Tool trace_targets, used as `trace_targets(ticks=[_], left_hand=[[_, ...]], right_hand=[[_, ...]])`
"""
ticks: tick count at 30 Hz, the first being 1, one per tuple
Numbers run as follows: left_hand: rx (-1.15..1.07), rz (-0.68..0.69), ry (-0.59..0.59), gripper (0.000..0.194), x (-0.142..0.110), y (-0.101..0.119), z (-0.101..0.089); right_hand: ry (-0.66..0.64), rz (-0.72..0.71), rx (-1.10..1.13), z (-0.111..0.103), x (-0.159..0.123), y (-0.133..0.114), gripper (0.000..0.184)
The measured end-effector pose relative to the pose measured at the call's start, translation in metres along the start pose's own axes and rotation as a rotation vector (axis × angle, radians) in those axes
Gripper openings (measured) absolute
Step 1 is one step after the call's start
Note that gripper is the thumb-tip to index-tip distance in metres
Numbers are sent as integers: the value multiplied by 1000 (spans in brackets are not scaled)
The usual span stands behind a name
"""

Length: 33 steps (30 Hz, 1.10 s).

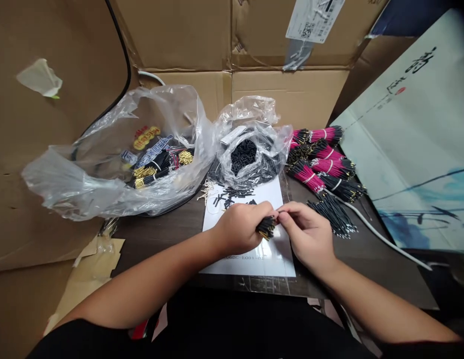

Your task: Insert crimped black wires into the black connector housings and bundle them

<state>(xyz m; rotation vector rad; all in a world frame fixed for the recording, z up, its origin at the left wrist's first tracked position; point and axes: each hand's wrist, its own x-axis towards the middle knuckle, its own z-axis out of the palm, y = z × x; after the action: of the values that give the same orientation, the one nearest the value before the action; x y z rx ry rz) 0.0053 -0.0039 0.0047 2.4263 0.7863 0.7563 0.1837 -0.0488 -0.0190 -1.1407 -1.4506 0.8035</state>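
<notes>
My left hand (246, 224) is closed around a bundle of black wires (266, 227) with gold-coloured tips, held above a white sheet of paper (250, 267). Close beside it, my right hand (308, 234) is closed in a pinch, thumb against forefinger. A thin dark piece shows at those fingertips, too small to make out. Beyond the left hand, several short black tubes (235, 192) lie loose on the paper. Behind them stands an opened clear plastic bag (254, 129) full of the same short black tubes (243, 155).
At left, a large clear bag (115, 184) holds wire bundles (157, 167) with gold ends. Pink and black tied wire bundles (331, 164) are piled at right. Loose black wires (334, 214) and a white cable (381, 234) lie nearby. Cardboard walls (179, 35) enclose the dark table (157, 229).
</notes>
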Motion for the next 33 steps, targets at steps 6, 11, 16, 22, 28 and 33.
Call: trace_targets(ticks=[6,11,16,22,28,33], left_hand=[[-62,-166,31,7,2,0,-6],[-57,-253,42,6,4,-2,-7],[-10,-314,25,6,4,-6,-9],[24,-326,-11,7,5,-8,-8],[-40,-297,35,15,6,-5,-11],[-551,-383,-173,32,10,5,-16]], right_hand=[[28,-1,-37,-11,16,-27,8],[-190,-142,-102,-9,25,-42,9],[-185,-147,-77,0,23,-34,9],[-102,-93,-43,-1,19,-26,11],[-72,-72,-10,-2,16,-24,11],[-108,-44,141,-5,16,-28,7]])
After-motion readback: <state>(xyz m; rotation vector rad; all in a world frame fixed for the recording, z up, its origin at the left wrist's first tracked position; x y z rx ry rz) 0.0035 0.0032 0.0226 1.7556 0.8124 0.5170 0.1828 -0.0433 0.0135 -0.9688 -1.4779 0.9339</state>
